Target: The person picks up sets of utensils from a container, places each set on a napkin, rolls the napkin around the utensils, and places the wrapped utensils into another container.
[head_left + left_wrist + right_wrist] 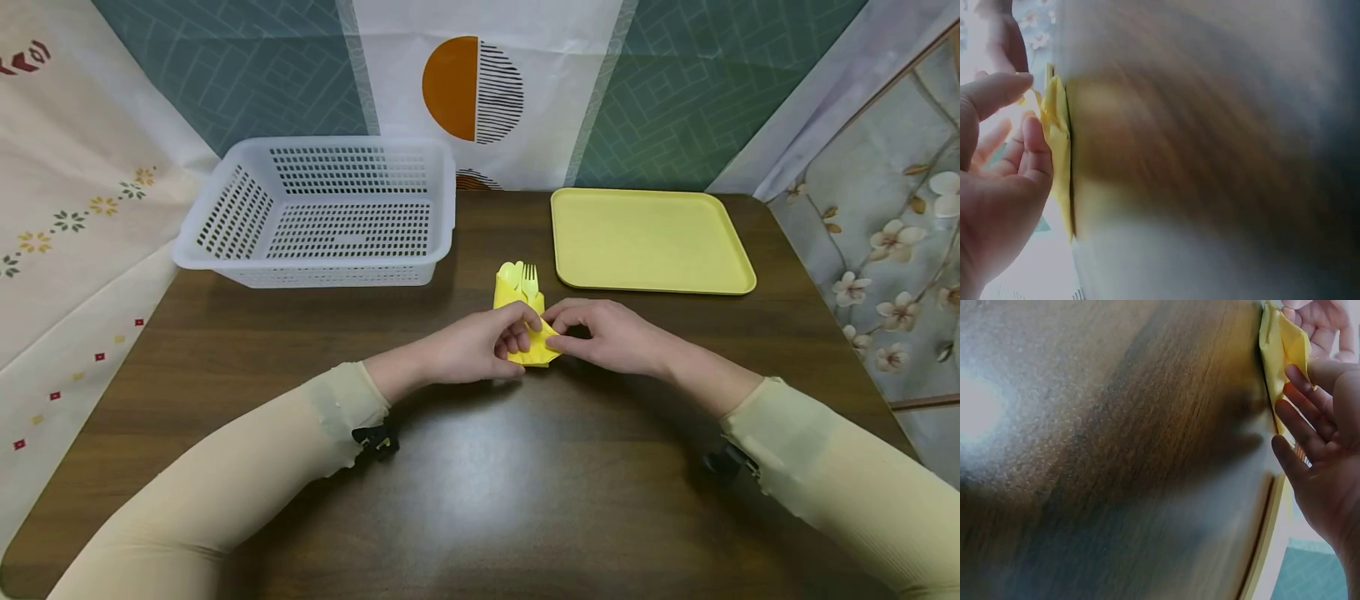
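Observation:
A folded yellow napkin (534,353) lies on the table in the head view. The heads of a yellow spoon (511,273) and a yellow fork (530,282) stick out of its far end; the rest of them is hidden. My right hand (611,336) pinches the napkin's near right corner between thumb and finger, and the right wrist view shows this raised flap (1294,344). My left hand (480,342) is at the napkin's left side with bent fingers touching it; whether they grip it cannot be made out.
A white perforated basket (337,275) stands at the back left. At the back right lies a flat yellow tray (652,242). Both are on the brown wooden table (480,500), with patterned cloths (300,75) hanging behind and beside it.

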The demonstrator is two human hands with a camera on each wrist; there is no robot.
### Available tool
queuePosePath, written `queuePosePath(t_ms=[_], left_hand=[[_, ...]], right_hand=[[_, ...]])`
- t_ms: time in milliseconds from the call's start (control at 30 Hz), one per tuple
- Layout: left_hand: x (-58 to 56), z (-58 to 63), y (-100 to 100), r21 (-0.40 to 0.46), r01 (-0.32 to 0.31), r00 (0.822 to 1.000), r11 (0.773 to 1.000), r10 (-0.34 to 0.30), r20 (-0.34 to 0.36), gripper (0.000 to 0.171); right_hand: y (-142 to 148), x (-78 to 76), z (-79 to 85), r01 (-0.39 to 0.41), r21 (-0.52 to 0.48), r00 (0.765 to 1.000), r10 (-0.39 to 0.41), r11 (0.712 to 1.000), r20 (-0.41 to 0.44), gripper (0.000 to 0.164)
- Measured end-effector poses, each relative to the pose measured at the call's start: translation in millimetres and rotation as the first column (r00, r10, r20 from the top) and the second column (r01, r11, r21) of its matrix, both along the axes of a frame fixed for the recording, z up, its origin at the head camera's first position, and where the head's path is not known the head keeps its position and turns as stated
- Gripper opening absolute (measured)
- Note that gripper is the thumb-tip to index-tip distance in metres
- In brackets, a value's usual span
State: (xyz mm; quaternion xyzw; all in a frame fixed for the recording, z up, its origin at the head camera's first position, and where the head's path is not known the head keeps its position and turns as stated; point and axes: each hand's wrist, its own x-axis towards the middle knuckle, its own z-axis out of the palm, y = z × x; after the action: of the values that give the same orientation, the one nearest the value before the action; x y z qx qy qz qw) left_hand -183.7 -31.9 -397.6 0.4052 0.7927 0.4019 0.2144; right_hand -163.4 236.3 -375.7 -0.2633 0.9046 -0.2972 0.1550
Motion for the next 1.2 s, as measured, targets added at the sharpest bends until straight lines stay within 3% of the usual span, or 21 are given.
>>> queuePosePath(t_ms=[33, 100, 200, 267, 333, 400, 500, 567, 767, 967, 1200], left_hand=[[-5.0, -8.9, -2, -0.015, 0.010, 0.998, 1.000, -0.011, -0.057, 0.046], [-7.1, -11.0, -4, -0.070, 0.006, 0.983, 0.998, -0.019, -0.181, 0.036], [-8.3, -14.3, -9, -0.136, -0.017, 0.941, 0.991, -0.030, -0.337, 0.024], [1.7, 4.9, -11, -0.193, -0.036, 0.922, 0.981, -0.042, -0.384, 0.020], [5.3, 9.7, -14, -0.237, -0.031, 0.897, 0.971, -0.078, -0.435, 0.019], [10.9, 17.5, -16, -0.291, -0.014, 0.860, 0.957, -0.137, -0.492, 0.020], [17.9, 22.9, -21, -0.352, 0.025, 0.789, 0.936, -0.235, -0.568, 0.026], [22.5, 24.5, -25, -0.383, 0.050, 0.750, 0.922, -0.288, -0.595, 0.033], [32.4, 22.8, -34, -0.433, 0.071, 0.694, 0.899, -0.356, -0.625, 0.049], [36.9, 19.8, -35, -0.461, 0.062, 0.612, 0.885, -0.399, -0.683, 0.047], [37.8, 16.5, -34, -0.440, 0.056, 0.576, 0.896, -0.389, -0.719, 0.047]], right_hand=[[0, -0.8, 0.3, -0.001, 0.002, 1.000, 0.001, 1.000, 0.000, 0.007], [1, -2.4, 0.8, -0.004, 0.010, 1.000, 0.004, 1.000, -0.002, 0.005], [3, -4.1, 0.8, -0.010, 0.020, 1.000, 0.010, 1.000, -0.008, 0.004], [4, -4.9, 0.0, -0.020, 0.025, 1.000, 0.020, 0.999, -0.017, 0.005], [5, -5.5, -0.3, -0.029, 0.026, 0.999, 0.029, 0.999, -0.026, 0.005], [4, -6.1, -0.2, -0.035, 0.022, 0.999, 0.036, 0.999, -0.035, 0.005], [4, -6.6, 0.6, -0.036, 0.021, 0.998, 0.036, 0.999, -0.044, 0.005], [4, -6.6, 0.1, -0.036, 0.021, 0.998, 0.037, 0.999, -0.047, 0.007], [3, -5.6, -0.4, -0.045, 0.017, 0.997, 0.046, 0.999, -0.063, 0.013], [2, -4.5, -2.3, -0.044, 0.017, 0.996, 0.045, 0.999, -0.071, 0.013], [1, -4.9, -4.5, -0.048, -0.015, 0.996, 0.047, 0.999, -0.072, 0.016]])
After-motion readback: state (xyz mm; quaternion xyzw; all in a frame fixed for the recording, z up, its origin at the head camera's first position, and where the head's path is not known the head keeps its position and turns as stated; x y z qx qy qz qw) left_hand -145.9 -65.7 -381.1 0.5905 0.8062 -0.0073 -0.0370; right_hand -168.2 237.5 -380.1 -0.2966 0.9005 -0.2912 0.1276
